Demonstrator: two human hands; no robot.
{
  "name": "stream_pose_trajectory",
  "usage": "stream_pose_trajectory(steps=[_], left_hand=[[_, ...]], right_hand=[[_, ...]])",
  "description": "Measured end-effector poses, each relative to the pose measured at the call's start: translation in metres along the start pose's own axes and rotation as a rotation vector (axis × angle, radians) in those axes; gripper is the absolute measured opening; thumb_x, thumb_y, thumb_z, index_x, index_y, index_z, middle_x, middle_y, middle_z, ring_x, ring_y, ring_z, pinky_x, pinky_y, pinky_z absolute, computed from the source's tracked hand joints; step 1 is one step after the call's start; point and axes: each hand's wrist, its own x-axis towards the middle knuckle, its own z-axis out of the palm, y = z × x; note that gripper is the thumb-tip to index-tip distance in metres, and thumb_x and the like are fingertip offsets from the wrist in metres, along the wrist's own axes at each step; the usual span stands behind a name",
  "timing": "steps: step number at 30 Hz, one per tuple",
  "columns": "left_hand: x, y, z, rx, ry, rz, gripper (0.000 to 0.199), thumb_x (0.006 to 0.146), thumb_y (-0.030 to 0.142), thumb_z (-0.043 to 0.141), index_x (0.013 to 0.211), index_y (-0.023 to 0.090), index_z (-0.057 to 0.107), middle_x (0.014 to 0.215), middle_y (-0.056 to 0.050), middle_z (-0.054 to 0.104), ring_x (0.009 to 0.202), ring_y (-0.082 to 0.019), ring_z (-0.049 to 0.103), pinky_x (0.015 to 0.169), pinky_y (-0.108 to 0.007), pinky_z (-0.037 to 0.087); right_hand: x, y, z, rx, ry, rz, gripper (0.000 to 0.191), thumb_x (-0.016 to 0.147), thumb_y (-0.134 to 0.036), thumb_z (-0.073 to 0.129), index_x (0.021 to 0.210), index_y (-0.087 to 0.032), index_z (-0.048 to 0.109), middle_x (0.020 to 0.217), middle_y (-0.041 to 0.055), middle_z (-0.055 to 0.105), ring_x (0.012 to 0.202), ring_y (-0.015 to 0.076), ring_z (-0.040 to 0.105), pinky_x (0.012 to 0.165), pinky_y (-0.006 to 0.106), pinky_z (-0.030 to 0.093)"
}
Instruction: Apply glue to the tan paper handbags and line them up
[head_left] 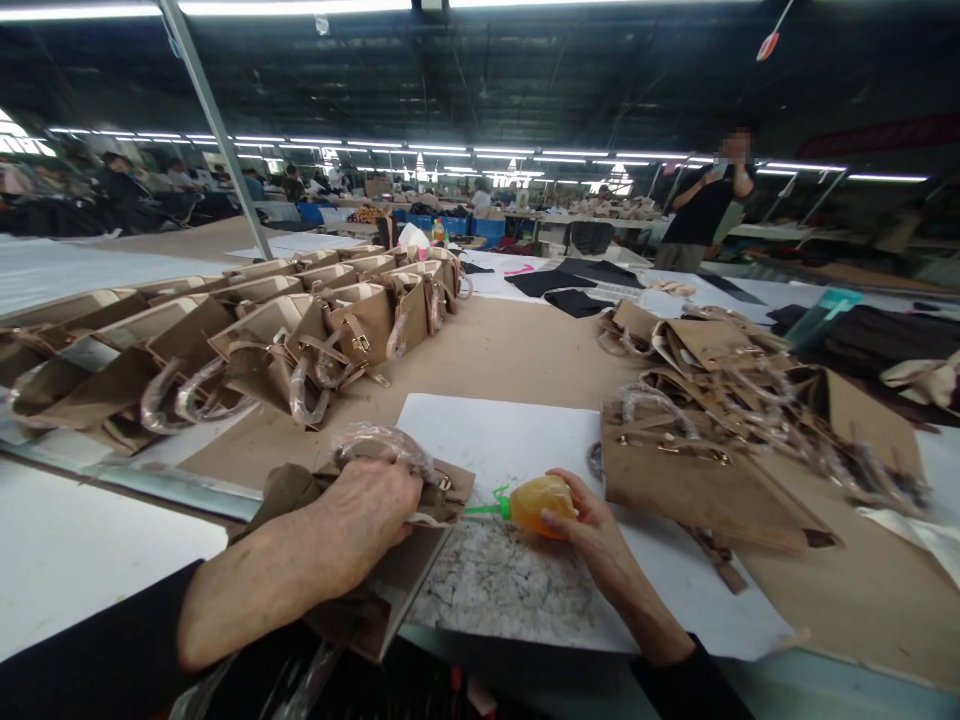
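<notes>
My left hand [375,505] is closed on a brown handbag [420,570] at the table's front edge, near its plastic-wrapped handle [382,443]. The bag lies tilted, partly over the edge, and my forearm hides some of it. In my right hand [589,520] is a squeeze bottle [541,505] of amber liquid with a green nozzle. The bottle lies on its side in my fingers, its nozzle pointing left at the bag's edge. Whether the tip touches the bag I cannot tell. Below them is a white paper sheet [517,590] with dark smudges.
Rows of brown handbags [277,350] stand at the left. More bags [675,450] lie piled at the right. Black fabric pieces [574,280] lie farther back. A metal pole [217,130] rises at the left, and a person [701,210] stands beyond the table.
</notes>
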Motion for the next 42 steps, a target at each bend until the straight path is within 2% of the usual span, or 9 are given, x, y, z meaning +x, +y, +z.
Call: stream_pose_trajectory(steps=[6,13,17,21,25,30,33,38,42], left_hand=[[-0.008,0.008,-0.018,0.032,-0.136,-0.037,0.026,0.081,0.015,0.055,0.105,0.009,0.064,0.107,-0.017,0.065,0.105,-0.032,0.060,0.091,-0.046,0.048],[-0.005,0.001,-0.005,0.004,-0.019,0.019,0.022,0.080,0.016,0.054,0.098,0.010,0.065,0.105,-0.017,0.065,0.100,-0.031,0.061,0.088,-0.046,0.048],[-0.001,-0.002,0.002,0.032,-0.045,-0.017,0.024,0.079,0.017,0.053,0.099,0.011,0.065,0.105,-0.016,0.066,0.099,-0.032,0.062,0.085,-0.045,0.049],[-0.002,-0.006,0.008,0.030,0.003,0.036,0.019,0.079,0.020,0.054,0.094,0.013,0.065,0.104,-0.016,0.066,0.097,-0.032,0.062,0.085,-0.046,0.049],[-0.004,-0.005,0.004,0.012,-0.001,0.036,0.019,0.080,0.020,0.055,0.094,0.012,0.065,0.100,-0.016,0.066,0.094,-0.033,0.062,0.082,-0.047,0.049],[-0.008,0.000,-0.006,-0.013,-0.063,0.013,0.021,0.081,0.017,0.055,0.098,0.011,0.064,0.100,-0.015,0.066,0.101,-0.030,0.060,0.088,-0.044,0.047],[-0.008,0.002,-0.010,-0.009,-0.055,0.009,0.020,0.081,0.017,0.055,0.098,0.011,0.064,0.100,-0.014,0.066,0.100,-0.029,0.061,0.087,-0.042,0.047],[-0.006,0.000,-0.006,0.022,-0.074,-0.006,0.016,0.082,0.019,0.055,0.092,0.011,0.065,0.097,-0.014,0.066,0.094,-0.029,0.062,0.083,-0.041,0.049],[-0.007,-0.012,0.013,0.001,0.087,0.088,0.016,0.083,0.020,0.055,0.096,0.015,0.062,0.105,-0.011,0.063,0.098,-0.024,0.059,0.087,-0.037,0.047]], right_hand=[[-0.007,-0.001,0.003,0.005,-0.012,0.007,0.055,0.059,-0.035,0.080,0.107,-0.020,0.057,0.089,0.0022,0.066,0.082,0.0238,0.061,0.072,0.033,0.050],[-0.015,0.003,0.009,0.033,-0.035,0.016,0.050,0.063,-0.035,0.079,0.107,-0.020,0.059,0.090,0.0027,0.067,0.084,0.0246,0.062,0.076,0.035,0.050],[-0.020,0.005,0.011,0.050,-0.035,0.027,0.052,0.062,-0.036,0.080,0.107,-0.020,0.060,0.090,0.0030,0.067,0.084,0.0259,0.062,0.076,0.036,0.051],[-0.022,0.009,0.007,0.074,-0.017,0.051,0.054,0.062,-0.039,0.081,0.108,-0.022,0.058,0.092,0.0029,0.068,0.085,0.0266,0.063,0.074,0.036,0.052],[-0.023,0.012,0.006,0.088,-0.006,0.055,0.056,0.066,-0.040,0.079,0.113,-0.023,0.054,0.096,0.0034,0.068,0.087,0.0261,0.063,0.074,0.035,0.052],[-0.025,0.010,0.010,0.078,-0.039,0.041,0.052,0.065,-0.034,0.079,0.110,-0.021,0.057,0.093,0.0034,0.068,0.086,0.0254,0.062,0.076,0.034,0.050],[-0.028,0.010,0.012,0.075,-0.065,0.039,0.050,0.066,-0.031,0.078,0.110,-0.021,0.058,0.095,0.0035,0.067,0.086,0.0246,0.061,0.077,0.033,0.049],[-0.035,0.012,0.015,0.085,-0.089,0.059,0.052,0.064,-0.030,0.078,0.111,-0.022,0.058,0.092,0.0026,0.067,0.080,0.0237,0.061,0.071,0.033,0.049],[-0.044,0.009,0.021,0.123,-0.094,0.093,0.054,0.061,-0.030,0.080,0.109,-0.023,0.058,0.092,0.0019,0.067,0.080,0.0231,0.061,0.072,0.032,0.050]])
